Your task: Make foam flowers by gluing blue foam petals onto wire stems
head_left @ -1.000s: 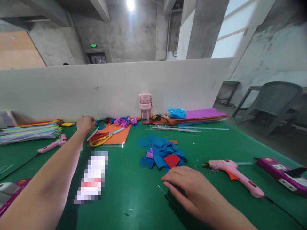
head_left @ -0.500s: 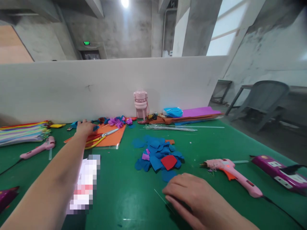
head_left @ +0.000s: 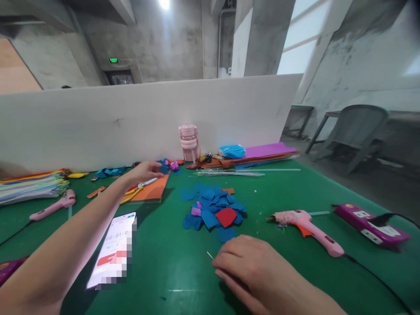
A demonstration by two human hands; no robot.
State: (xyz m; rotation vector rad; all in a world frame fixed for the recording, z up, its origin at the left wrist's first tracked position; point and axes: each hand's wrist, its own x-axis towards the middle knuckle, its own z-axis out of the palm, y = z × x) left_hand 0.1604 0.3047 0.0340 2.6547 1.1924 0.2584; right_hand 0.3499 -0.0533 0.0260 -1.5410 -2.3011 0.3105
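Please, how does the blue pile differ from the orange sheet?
The blue pile is many loose pieces heaped together; the orange sheet lies flat. The blue pile has a red piece on top, while the orange sheet carries scissors. Both lie on the green table.

A thin, pale wire (head_left: 210, 255) slants in front of the blue pile (head_left: 210, 202), only a short end showing. The pile lies loose, flat and overlapping; behind it, to the left, crumpled purple and blue scraps (head_left: 173, 166) sit partly hidden.
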